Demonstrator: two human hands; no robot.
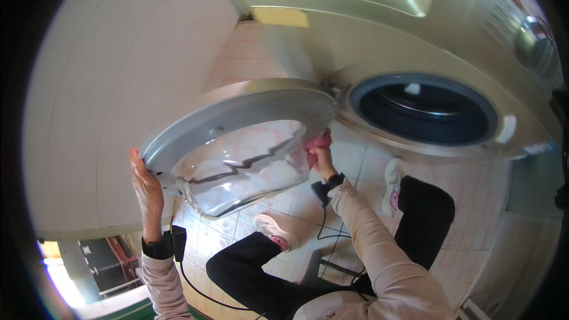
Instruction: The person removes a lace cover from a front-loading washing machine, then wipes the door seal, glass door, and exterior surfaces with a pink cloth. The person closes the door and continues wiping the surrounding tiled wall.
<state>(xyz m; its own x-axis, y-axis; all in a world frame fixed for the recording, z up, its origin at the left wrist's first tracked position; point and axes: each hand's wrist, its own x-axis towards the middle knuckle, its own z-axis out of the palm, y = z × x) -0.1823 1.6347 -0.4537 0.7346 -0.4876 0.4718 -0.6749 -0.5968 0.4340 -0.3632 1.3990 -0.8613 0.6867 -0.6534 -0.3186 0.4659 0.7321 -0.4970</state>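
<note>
The round door of a front-loading washing machine (pixel 240 102) stands swung out from its opening, its clear glass bowl (pixel 249 164) facing me. My left hand (pixel 147 186) grips the grey rim at the door's far left edge, fingers behind it. A pink cloth (pixel 318 144) is bunched in my right hand (pixel 323 160), at the right side of the glass near the hinge. To the right, the dark drum opening (pixel 422 109) with its grey rubber gasket shows in the machine's front.
A pale tiled wall (pixel 124 75) runs close along the left. Below are a tiled floor (pixel 289 204), my shoes and legs, and part of a dark stool (pixel 331 269). Black cables hang from both wrist straps. A control knob (pixel 535 46) is at upper right.
</note>
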